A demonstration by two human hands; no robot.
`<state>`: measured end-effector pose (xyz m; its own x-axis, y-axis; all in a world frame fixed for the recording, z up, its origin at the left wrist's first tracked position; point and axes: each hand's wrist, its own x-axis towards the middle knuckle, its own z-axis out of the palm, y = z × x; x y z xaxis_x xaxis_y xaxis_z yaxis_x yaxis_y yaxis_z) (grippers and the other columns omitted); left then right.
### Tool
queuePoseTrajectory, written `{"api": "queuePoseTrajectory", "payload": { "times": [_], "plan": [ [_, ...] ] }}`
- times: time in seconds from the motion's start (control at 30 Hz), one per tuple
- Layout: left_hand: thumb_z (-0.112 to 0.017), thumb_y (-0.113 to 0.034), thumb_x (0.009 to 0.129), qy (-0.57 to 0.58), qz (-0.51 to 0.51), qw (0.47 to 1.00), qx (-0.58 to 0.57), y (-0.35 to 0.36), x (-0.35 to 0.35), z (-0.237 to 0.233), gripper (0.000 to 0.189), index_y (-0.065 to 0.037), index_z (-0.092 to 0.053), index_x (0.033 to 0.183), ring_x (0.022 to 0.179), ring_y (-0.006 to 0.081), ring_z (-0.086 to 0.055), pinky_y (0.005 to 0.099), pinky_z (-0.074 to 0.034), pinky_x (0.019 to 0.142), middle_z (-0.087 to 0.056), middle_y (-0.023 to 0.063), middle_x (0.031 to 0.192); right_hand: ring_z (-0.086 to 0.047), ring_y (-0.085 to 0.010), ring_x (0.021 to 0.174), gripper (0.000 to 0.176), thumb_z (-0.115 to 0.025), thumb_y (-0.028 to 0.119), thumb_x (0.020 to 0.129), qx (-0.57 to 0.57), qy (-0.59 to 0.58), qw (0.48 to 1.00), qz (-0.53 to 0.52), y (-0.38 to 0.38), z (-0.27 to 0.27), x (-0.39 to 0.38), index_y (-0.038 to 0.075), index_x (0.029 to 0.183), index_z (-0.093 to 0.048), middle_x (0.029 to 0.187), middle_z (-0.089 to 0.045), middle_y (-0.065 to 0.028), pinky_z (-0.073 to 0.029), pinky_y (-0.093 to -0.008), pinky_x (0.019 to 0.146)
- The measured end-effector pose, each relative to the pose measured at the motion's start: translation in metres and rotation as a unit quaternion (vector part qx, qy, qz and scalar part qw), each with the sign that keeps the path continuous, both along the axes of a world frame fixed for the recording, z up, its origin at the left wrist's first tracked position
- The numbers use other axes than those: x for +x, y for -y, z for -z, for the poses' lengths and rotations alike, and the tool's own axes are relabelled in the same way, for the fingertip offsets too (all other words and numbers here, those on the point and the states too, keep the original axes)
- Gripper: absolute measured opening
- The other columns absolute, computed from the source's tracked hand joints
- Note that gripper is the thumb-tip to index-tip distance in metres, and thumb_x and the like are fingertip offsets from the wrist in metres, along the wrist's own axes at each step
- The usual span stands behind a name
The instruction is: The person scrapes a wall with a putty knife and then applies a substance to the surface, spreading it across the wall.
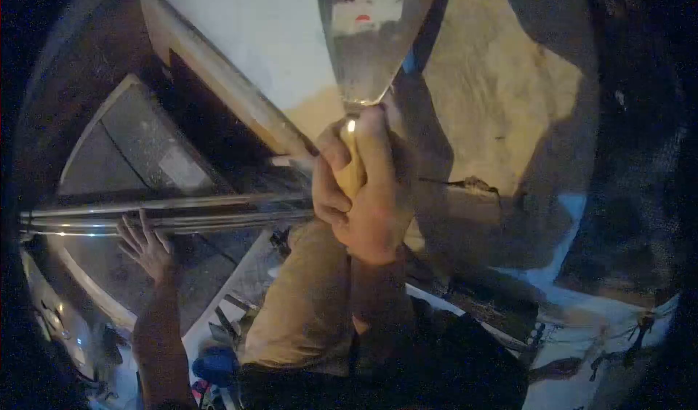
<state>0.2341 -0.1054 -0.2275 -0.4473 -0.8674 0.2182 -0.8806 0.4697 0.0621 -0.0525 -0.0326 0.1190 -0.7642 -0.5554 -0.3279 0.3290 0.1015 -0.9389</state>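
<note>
Wall (509,83): patchy plaster in pale and tan areas, dim light; 1 small crack (469,185) right of centre.

Knife (367,54): 1 broad steel blade, smeared, held up before wall at top centre; contact with wall cannot be told. Wooden handle (351,166).

Right hand (367,206): fist closed round handle, thumb toward blade.

Left hand (145,246): open, fingers spread, touching rails (203,214), 2 level metal bars.

Handling note: probably best with blade at a shallow angle, even pressure along its whole edge, wrist firm, left hand braced on rails for balance.
</note>
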Motion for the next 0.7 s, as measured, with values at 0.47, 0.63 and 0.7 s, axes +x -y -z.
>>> {"api": "queuePoseTrajectory", "payload": {
  "times": [0.47,0.63,0.7],
  "plan": [
    [-0.017,-0.051,0.098,0.013,-0.006,1.000,0.004,-0.001,0.003,0.008,0.060,-0.022,-0.032,0.148,0.144,0.0365,-0.011,0.0583,-0.005,0.114,-0.018,0.0139,0.156,-0.039,-0.0086,0.047,0.014,-0.056,0.020,0.095,0.102,0.249,0.957,-0.110,-0.166,0.198,0.116,0.006,0.095,-0.053,0.063,-0.046,0.0009,-0.030,-0.0240,0.040],
    [-0.017,-0.049,0.098,0.010,-0.002,1.000,0.006,0.000,0.000,0.005,0.057,-0.023,-0.030,0.148,0.145,0.0368,-0.009,0.0588,-0.006,0.113,-0.015,0.0141,0.156,-0.040,-0.0091,0.048,0.017,-0.056,0.018,0.096,0.100,0.200,0.972,-0.069,-0.143,0.193,0.113,0.006,0.107,-0.051,0.065,-0.047,0.0002,-0.031,-0.0242,0.042],
    [-0.019,-0.047,0.098,0.036,-0.015,0.999,0.010,-0.001,0.001,0.007,0.056,-0.023,-0.031,0.148,0.145,0.0366,-0.008,0.0588,-0.005,0.113,-0.015,0.0139,0.157,-0.040,-0.0093,0.048,0.017,-0.055,0.017,0.096,0.085,0.142,0.985,-0.044,-0.141,0.211,0.119,0.006,0.108,-0.050,0.065,-0.047,-0.0002,-0.031,-0.0243,0.042]
  ]
}}
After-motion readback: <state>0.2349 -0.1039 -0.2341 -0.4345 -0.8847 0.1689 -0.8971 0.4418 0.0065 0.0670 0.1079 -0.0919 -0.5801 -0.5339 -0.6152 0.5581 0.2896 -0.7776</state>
